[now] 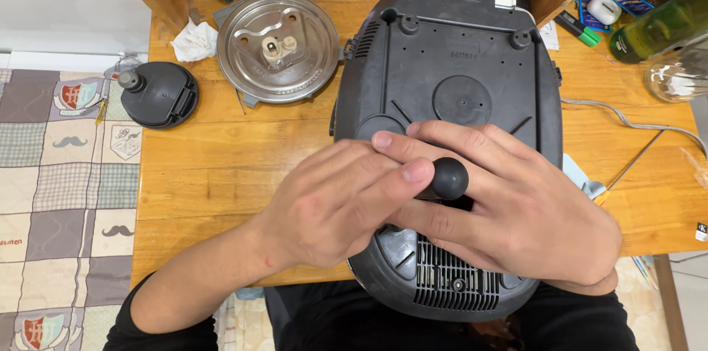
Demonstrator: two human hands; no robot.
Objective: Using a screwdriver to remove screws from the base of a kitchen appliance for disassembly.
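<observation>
Setting: a wooden table [221, 152] beside a patchwork cloth with moustache motifs [66, 174]; clutter of pens and small items along the far edge.

Main object: a black plastic appliance base [457, 63], turned underside up, lies at the table's near edge and overhangs toward the person's lap; its vent grille [453, 277] faces the viewer.

Left hand [332, 203]: fingers pressed together and curled, thumb tip touching a rounded black handle end [450, 178], apparently of a tool; palm over the base's lower left.

Right hand [523, 211]: fingers moderately spread, laid across the base, with the black handle end rising between index and middle fingers.

Tool tip: hidden beneath both hands; what it engages cannot be told.

Nearby parts: a round metal plate [279, 49] with a central connector and a black domed cap [158, 94] lie apart on the table to the left.

Risk, slipping: the tool could likely skid off and gouge plastic or a finger, given the loose grip.

Risk, tipping: the overhanging base may rock or slide off if pressed near its front.

Risk, cable: the grey cord [627, 124] might snag.
</observation>
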